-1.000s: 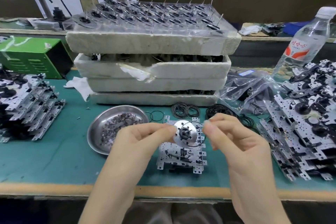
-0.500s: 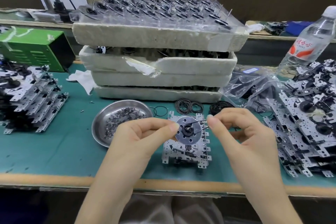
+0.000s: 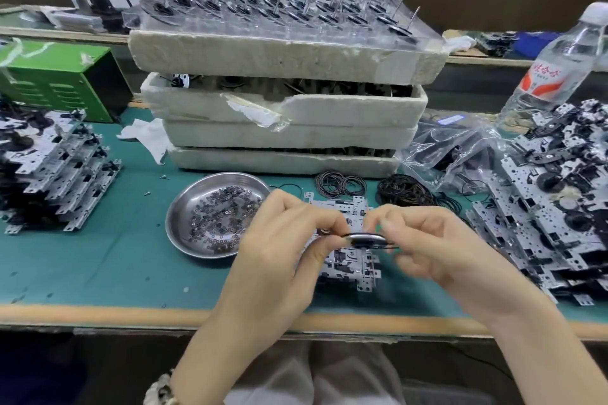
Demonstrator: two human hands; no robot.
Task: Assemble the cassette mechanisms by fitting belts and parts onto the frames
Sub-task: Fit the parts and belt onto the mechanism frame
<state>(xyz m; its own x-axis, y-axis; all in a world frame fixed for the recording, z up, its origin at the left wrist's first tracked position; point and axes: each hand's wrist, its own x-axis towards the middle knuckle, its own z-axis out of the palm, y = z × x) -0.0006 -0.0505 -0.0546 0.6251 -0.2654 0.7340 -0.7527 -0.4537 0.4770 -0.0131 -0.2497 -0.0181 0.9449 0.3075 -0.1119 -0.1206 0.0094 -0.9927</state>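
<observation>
At the near edge of a green table (image 3: 82, 273), a worker's left hand (image 3: 279, 260) and right hand (image 3: 437, 250) each close a fingertip grip on a metal flywheel (image 3: 367, 238), seen edge-on, with a thin black belt (image 3: 388, 245) stretched along its rim. It is held just above a metal frame (image 3: 353, 268) lying flat on the table. A steel dish (image 3: 184, 223) of small washers sits just to the left, loose belts (image 3: 340, 183) lie behind, and stacked foam trays (image 3: 289, 128) stand beyond.
</observation>
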